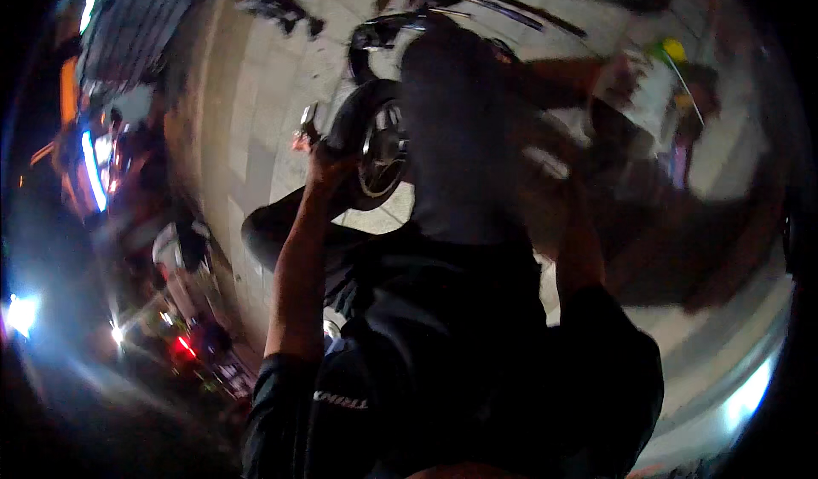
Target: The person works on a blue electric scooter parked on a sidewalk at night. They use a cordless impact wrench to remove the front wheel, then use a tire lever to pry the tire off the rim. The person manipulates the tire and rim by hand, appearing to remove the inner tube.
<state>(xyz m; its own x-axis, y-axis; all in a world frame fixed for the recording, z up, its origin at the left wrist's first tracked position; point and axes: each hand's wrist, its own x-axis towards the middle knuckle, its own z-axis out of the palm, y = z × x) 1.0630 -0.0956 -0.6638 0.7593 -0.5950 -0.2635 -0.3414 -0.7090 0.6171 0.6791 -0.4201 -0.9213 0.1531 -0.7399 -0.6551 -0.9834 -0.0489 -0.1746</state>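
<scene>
The picture is dark and blurred. My left hand (326,162) is raised at the left rim of a black tyre (354,112), with its fingers on the rubber. The tyre belongs to a small wheel with a shiny metal hub (383,151). A broad dark grey part (460,138), seemingly a cover or seat of a two-wheeled vehicle, stands right of the wheel and hides half of it. My right forearm (579,253) reaches up along the right side of that grey part. My right hand is lost in blur and shadow there.
Pale paving slabs (247,112) lie under the wheel. A white bottle with a yellow top (660,78) stands at the upper right. Bright lights and blurred coloured shapes (94,168) fill the left edge. My dark shirt (443,360) covers the lower middle.
</scene>
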